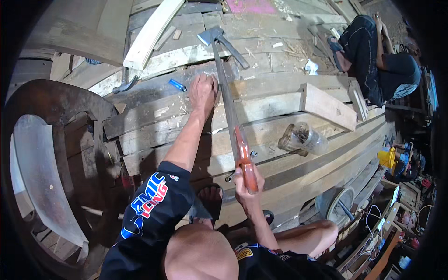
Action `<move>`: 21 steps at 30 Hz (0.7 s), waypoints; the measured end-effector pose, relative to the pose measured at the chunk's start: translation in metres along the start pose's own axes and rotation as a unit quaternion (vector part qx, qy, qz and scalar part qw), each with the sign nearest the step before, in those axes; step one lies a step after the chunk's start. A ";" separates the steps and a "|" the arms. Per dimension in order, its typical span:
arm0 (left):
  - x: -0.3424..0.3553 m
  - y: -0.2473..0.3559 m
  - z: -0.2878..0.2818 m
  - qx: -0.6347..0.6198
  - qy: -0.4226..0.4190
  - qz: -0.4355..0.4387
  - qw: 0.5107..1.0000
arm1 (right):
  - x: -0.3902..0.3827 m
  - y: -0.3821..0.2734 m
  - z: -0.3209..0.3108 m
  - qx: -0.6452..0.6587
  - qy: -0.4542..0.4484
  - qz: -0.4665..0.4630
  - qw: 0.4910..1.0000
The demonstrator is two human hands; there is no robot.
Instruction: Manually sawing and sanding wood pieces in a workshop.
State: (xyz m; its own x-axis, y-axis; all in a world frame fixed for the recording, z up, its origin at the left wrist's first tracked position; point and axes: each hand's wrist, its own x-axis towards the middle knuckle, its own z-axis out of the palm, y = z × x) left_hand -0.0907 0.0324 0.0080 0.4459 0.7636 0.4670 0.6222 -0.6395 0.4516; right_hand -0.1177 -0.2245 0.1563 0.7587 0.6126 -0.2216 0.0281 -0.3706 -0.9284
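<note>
A long, narrow-bladed knife [227, 95] with a polished reddish-brown wooden handle lies pointing away from me. My right hand [247, 183] is wrapped round the end of that handle. The blade's far tip reaches the hatchet [212, 35], which rests on the planks. My left hand [204, 93] is closed low over the boards, just left of the blade; anything in its fingers is hidden. Beside it on the left lies a blue lighter [177, 85]. A claw hammer [125, 85] is farther left.
A dark wooden frame [60, 88] stands at left, below a pale beam [154, 35]. To the right are a wood block [329, 108] and a clear plastic jar [310, 139]. Another person [373, 60] sits at far right. A bucket [333, 205] stands lower right.
</note>
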 end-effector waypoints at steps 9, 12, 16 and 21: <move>-0.005 0.003 0.010 -0.031 0.005 -0.015 0.999 | 0.026 0.000 0.011 0.012 -0.016 -0.087 0.996; -0.003 -0.005 0.000 -0.018 0.009 -0.002 1.000 | 0.007 0.003 0.012 0.070 -0.036 0.013 0.997; -0.001 0.009 0.009 -0.048 0.020 -0.006 0.999 | 0.058 0.010 0.020 0.015 -0.035 -0.082 0.996; -0.003 0.007 0.012 -0.049 0.005 -0.009 0.999 | 0.047 0.023 -0.001 -0.028 -0.029 -0.072 0.997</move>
State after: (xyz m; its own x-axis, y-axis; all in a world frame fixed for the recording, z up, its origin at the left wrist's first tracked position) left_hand -0.0799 0.0267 0.0008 0.4277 0.7745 0.4660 0.5643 -0.6315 0.5318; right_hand -0.0804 -0.2051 0.1250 0.7056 0.7008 -0.1047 0.1719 -0.3127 -0.9342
